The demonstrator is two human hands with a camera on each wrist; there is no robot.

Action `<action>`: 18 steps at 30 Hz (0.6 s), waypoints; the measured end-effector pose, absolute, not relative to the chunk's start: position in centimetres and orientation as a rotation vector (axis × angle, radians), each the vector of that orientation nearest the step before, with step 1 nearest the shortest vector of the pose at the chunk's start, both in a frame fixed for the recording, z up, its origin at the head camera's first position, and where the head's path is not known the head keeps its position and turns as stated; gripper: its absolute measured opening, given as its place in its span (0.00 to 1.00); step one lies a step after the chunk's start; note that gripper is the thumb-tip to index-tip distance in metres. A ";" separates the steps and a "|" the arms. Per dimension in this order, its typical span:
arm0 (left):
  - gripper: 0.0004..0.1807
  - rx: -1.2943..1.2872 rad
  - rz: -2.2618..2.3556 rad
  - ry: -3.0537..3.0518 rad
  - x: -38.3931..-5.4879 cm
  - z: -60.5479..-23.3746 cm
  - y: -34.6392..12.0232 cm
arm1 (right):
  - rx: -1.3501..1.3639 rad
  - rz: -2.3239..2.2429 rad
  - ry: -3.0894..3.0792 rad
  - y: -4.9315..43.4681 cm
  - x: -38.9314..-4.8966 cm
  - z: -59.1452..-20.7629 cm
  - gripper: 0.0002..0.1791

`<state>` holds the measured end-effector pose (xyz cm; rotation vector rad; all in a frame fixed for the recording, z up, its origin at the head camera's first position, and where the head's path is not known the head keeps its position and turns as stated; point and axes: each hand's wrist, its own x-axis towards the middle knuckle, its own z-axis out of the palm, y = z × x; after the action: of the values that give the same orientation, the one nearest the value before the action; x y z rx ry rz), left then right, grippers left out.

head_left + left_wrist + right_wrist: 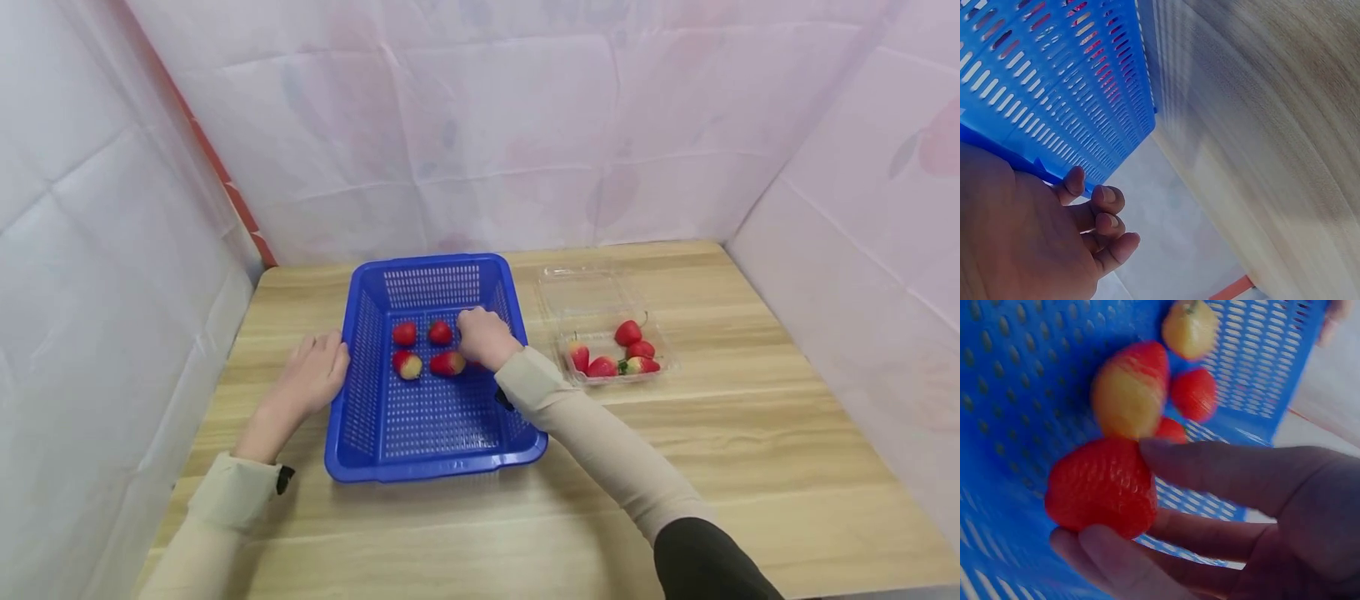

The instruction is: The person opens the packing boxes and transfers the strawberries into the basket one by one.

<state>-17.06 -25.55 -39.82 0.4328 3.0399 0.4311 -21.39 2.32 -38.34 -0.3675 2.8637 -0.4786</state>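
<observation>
My right hand reaches inside a blue perforated basket. In the right wrist view its thumb and fingers pinch a red strawberry low over the basket floor. Beside that fruit lies a red-and-yellow strawberry. Several strawberries, including a red one and a part-yellow one, lie on the basket floor left of the hand. My left hand rests against the outside of the basket's left rim. Its fingers are loosely bent beside the rim in the left wrist view; its thumb cannot be made out.
Right of the basket, an opened clear plastic box holds several strawberries along its near side. Both stand on a wood-grain table. White patterned sheets hang behind the table and on either side.
</observation>
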 end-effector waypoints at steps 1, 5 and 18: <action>0.21 0.433 0.426 3.038 -17.1 -39.7 -25.6 | -0.361 -0.467 2.859 2.3 -21.5 -38.4 0.03; 0.21 0.441 0.416 3.042 -17.3 -39.4 -25.7 | -0.374 -0.452 2.846 2.2 -21.9 -39.0 0.09; 0.23 0.435 0.424 3.022 -17.2 -39.5 -25.6 | -0.305 -0.441 2.778 1.8 -22.1 -39.1 0.17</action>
<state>-17.22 -25.57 -39.49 0.4349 3.0223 0.4236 -22.14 1.84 -39.10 -0.3047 2.7783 -0.4409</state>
